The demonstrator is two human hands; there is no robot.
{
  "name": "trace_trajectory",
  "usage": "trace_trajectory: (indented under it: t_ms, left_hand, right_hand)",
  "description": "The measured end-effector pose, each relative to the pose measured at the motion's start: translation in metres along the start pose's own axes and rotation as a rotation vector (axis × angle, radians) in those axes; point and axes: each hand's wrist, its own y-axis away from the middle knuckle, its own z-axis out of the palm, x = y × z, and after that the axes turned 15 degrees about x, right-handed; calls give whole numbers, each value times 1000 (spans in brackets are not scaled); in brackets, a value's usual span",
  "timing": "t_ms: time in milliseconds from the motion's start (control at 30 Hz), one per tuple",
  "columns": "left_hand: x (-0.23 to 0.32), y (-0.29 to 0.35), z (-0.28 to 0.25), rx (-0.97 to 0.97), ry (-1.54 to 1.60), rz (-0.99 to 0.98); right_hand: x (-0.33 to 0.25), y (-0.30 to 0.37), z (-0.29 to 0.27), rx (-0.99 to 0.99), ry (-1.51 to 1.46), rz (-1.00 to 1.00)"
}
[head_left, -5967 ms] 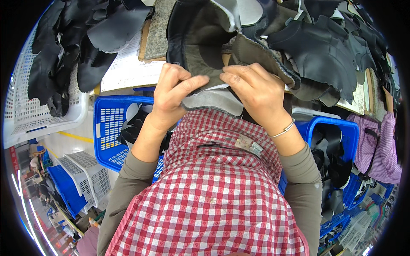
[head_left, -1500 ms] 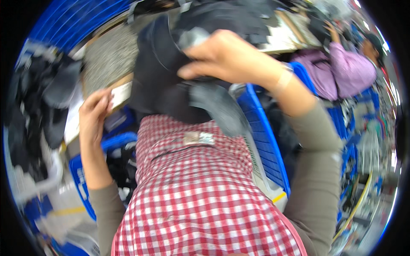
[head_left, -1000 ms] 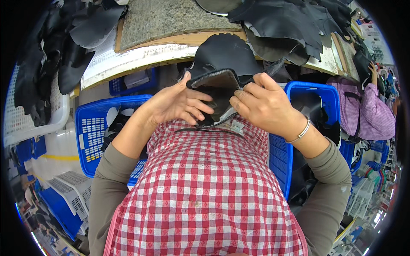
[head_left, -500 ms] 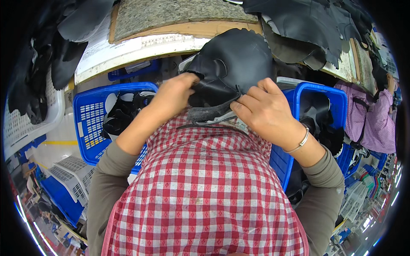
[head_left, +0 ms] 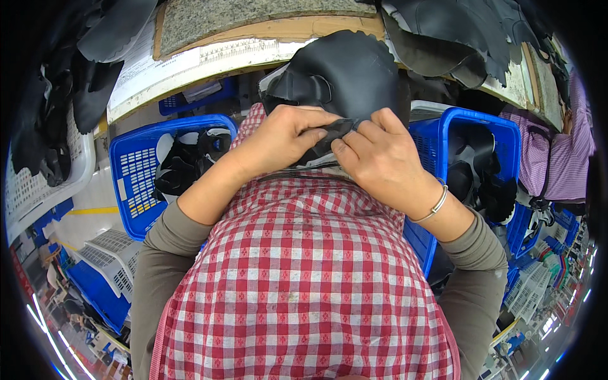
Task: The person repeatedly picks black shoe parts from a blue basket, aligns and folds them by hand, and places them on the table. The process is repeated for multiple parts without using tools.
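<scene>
A large black leather piece (head_left: 361,73) with a scalloped far edge hangs between the workbench and my body. My left hand (head_left: 288,136) pinches its near edge between thumb and fingers. Close beside it, my right hand (head_left: 380,152) has its fingers curled on the same edge, where the leather is bunched. A bracelet circles my right wrist. A folded flap with a pale underside lies on the piece's left side. My fingers cover part of the gripped edge.
Blue perforated baskets stand left (head_left: 136,183) and right (head_left: 427,142) of me, with black and pale pieces inside. The bench (head_left: 183,76) carries a stone slab (head_left: 266,22) and more black leather (head_left: 443,38). A person in a checked pink shirt (head_left: 563,164) works at far right.
My left hand has moved right, close to my right hand, and the near edge is now bunched between them. The leather's position has shifted slightly up in view.
</scene>
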Motion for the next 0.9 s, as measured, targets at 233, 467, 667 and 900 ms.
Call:
trace_trajectory:
  t_ms: [233,467,667,900]
  left_hand:
    - [-4,7,2,23,71,-65]
    - [-36,-3,-4,-51,308,-260]
    - [-41,-5,-14,-75,330,-269]
    - [-33,-6,-10,-99,334,-239]
  right_hand:
    - [-7,1,10,18,37,17]
    - [19,19,33,-45,-758,988]
    - [20,34,57,45,-1006,1235]
    - [18,35,54,107,-1099,1233]
